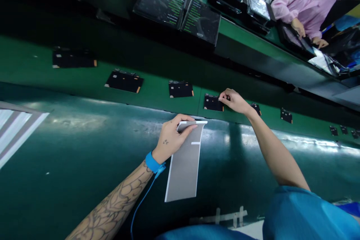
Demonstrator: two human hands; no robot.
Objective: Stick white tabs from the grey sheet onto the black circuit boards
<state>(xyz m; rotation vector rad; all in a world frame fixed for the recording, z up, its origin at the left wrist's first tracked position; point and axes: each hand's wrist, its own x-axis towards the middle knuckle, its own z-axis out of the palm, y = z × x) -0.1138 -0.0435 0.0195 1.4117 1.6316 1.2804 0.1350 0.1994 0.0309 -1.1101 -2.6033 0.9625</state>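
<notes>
Far left, grey-and-white strips point(19, 129) lie on the surface point(84, 146); next along, the left hand point(173, 137) has its fingers closed on the top of a grey sheet point(184, 174), then there's a black panel point(212, 104) on the green band point(156, 92), and here's the right hand point(233, 101) at the panel's upper right corner, fingers bunched, though I can't tell whether they meet or grip anything

blue corded wristband point(152, 162), blue sleeve point(295, 212)
</notes>
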